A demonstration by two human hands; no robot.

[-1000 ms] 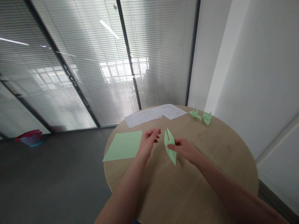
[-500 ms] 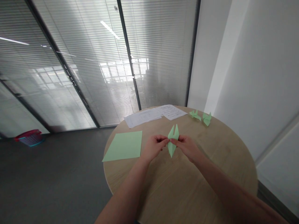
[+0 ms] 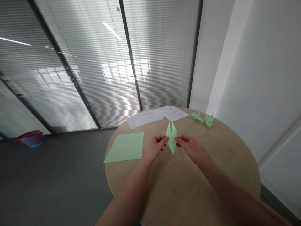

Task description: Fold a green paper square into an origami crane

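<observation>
A half-folded green paper piece (image 3: 171, 138), diamond-shaped with two thin points upward, is held upright above the round wooden table (image 3: 188, 188). My left hand (image 3: 156, 146) pinches its left edge and my right hand (image 3: 189, 147) pinches its right edge, fingers closed on the paper. A flat green paper square (image 3: 125, 147) lies on the table to the left of my left hand.
Two folded green paper figures (image 3: 203, 117) sit at the table's far right. White printed sheets (image 3: 156, 115) lie at the far edge. Glass walls with blinds stand behind, a white wall to the right. A pink and blue basket (image 3: 30, 138) is on the grey floor at left.
My left hand came in and took the paper's left edge. Both hands raised the piece and turned it upright, its two points now close together.
</observation>
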